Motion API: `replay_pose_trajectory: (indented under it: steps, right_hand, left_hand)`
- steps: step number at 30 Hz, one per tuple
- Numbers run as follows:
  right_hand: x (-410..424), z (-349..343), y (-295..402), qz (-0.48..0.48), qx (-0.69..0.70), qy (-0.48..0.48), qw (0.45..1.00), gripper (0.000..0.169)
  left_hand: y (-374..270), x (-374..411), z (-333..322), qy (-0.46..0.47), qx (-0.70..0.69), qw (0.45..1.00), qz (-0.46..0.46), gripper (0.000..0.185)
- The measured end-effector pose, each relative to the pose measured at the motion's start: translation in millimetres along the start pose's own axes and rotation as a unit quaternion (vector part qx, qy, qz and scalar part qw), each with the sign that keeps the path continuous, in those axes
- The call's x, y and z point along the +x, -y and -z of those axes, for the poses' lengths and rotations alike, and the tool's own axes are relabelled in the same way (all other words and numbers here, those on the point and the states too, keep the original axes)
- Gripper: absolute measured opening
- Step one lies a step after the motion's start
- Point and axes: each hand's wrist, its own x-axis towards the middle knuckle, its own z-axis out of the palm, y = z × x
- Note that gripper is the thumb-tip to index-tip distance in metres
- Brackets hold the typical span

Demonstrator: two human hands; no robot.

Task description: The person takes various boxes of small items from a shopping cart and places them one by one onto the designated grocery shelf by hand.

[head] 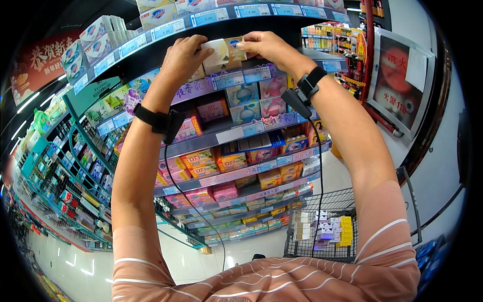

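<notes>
A white-and-gold soap box [223,52] with a Safeguard logo is on the shelf level below the top row, gripped at both ends. My left hand [185,56] has its fingers and thumb at the left end. At the right end, the thumb of my right hand [266,47] presses on the front, with the fingers partly hidden behind. Similar cartons show just under the box, partly covered by it and my left hand. A purple shelf strip [194,90] with price labels runs along the front edge below.
Overhead, a shelf edge [209,16] with price tags carries more Safeguard boxes [99,32]. Lower shelves hold LUX cartons [243,96] and OMO packs [296,144]. A wire shopping cart [332,198] with small boxes stands at lower right, and a framed fire-equipment panel [400,81] is on the right.
</notes>
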Motion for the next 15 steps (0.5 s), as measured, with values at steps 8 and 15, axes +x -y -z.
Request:
replay_pose_trajectory:
  steps: [8, 15]
  right_hand:
    - [11, -2, -4, 0.007, -0.035, 0.012, 0.999, 0.054]
    - [20, -10, -11, 0.013, -0.049, 0.006, 0.999, 0.052]
  left_hand:
    - [10, 2, -7, -0.001, 0.034, 0.999, -0.018, 0.037]
    - [23, 3, -19, 0.031, 0.067, 0.997, 0.010, 0.038]
